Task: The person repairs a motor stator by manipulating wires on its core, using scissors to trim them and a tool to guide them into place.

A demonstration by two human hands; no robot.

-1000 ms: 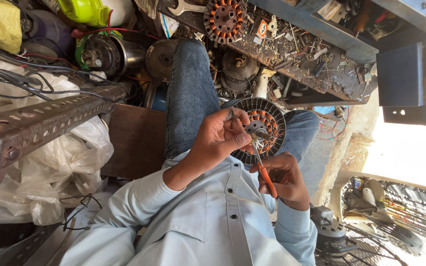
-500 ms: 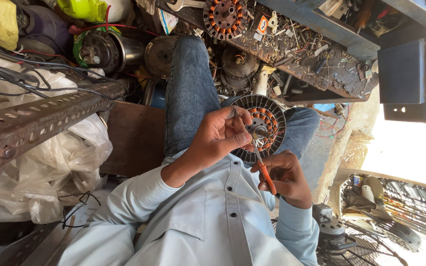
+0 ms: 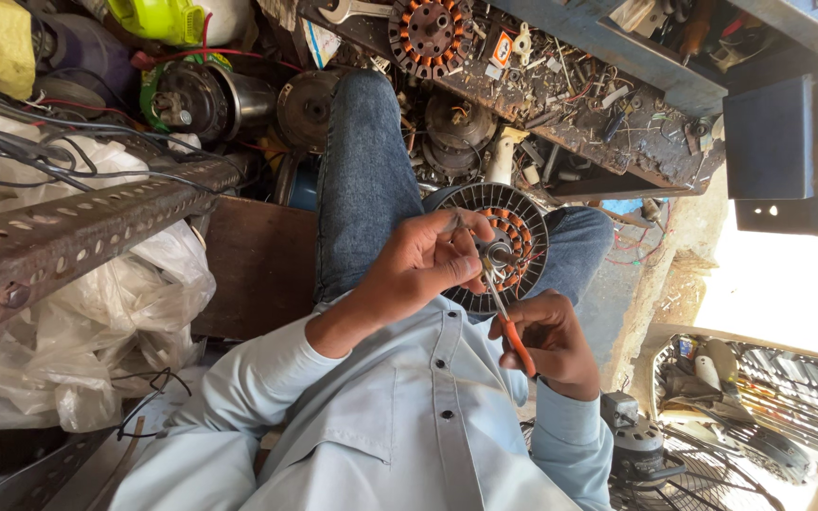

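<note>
1. On my lap, my left hand (image 3: 433,265) is curled against the round fan motor stator (image 3: 504,248), thumb and fingers closed near its centre hub; whether they pinch anything small there, I cannot tell.
2. My right hand (image 3: 551,345) is wrapped shut around the orange handle of a screwdriver (image 3: 508,317), whose metal shaft slants up to the hub, just beside my left fingertips.
3. The stator shows copper-coloured windings inside a dark slotted ring, and it rests against my jeans-clad leg (image 3: 362,180).
4. Beyond my knee, a cluttered workbench (image 3: 608,123) carries another wound stator (image 3: 431,33), a spanner and loose scraps.
5. A perforated metal angle bar (image 3: 97,232) crosses to one side, over crumpled plastic bags (image 3: 78,350), with a wire fan guard (image 3: 788,397) on the other.
</note>
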